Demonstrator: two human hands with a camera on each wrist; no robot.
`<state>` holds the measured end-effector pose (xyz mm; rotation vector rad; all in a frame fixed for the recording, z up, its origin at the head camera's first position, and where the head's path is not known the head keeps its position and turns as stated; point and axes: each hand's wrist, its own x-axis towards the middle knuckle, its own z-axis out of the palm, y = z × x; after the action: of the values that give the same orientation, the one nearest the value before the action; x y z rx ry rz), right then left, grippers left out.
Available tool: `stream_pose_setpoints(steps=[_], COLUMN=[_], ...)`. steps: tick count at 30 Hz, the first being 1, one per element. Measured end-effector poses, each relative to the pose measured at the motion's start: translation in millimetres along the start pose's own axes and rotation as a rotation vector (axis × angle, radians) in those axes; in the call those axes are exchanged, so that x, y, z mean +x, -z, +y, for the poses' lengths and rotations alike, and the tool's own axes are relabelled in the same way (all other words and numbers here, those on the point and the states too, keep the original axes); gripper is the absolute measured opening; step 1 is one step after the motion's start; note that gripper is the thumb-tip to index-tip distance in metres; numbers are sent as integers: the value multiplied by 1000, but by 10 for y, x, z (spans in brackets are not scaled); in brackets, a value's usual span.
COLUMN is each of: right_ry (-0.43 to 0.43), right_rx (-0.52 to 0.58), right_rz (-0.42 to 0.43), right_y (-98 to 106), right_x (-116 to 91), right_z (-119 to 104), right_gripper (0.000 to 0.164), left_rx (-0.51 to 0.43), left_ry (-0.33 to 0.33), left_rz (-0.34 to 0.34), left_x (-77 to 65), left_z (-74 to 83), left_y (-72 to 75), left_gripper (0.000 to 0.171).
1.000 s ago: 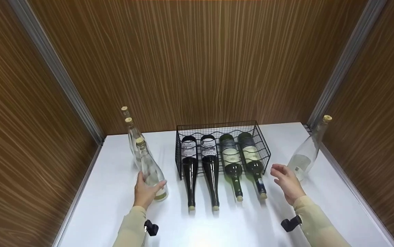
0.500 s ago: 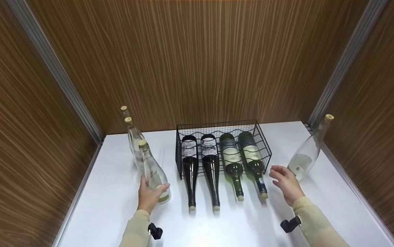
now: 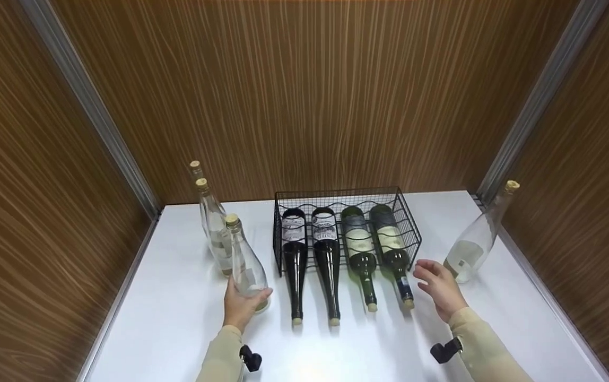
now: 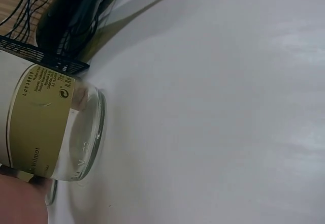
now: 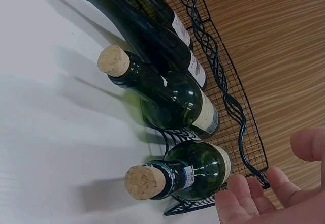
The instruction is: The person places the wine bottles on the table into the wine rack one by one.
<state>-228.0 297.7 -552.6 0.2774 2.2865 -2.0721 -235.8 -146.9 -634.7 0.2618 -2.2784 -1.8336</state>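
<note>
Seemingly, "Wilmot" is printed on the clear bottle clamped in the left grip; near four racked bottles, the right grip is held parted.

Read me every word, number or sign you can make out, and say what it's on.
"Wilmot": label on the clear bottle in the left hand.
Circular-arrows sign: same label.
Code beginning "L", rest uncertain: same label.
Label's fine print, lettering on the other bottles: too small or blurred.

Wood-grain panels and metal posts suggest a booth-like workspace
</note>
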Motion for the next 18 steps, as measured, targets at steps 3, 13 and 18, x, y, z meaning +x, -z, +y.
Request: stream_pose_setpoints(steps=[3, 13, 18], right_ry=[0, 18, 20], right_rx=[-5, 1, 17], right_rz=[-1, -10, -21], right_y=[5, 13, 14], right_x=[1, -10, -36], right_z=[-9, -36, -56], right_gripper=[47, 46, 47], left_rx=[48, 138, 196], left_ry=[-40, -140, -175], left_rz=[39, 60, 51], left_x=[-20, -96, -112], left_z=[8, 90, 214], left_y=[-23, -53, -43], left_gripper=[101, 96, 89])
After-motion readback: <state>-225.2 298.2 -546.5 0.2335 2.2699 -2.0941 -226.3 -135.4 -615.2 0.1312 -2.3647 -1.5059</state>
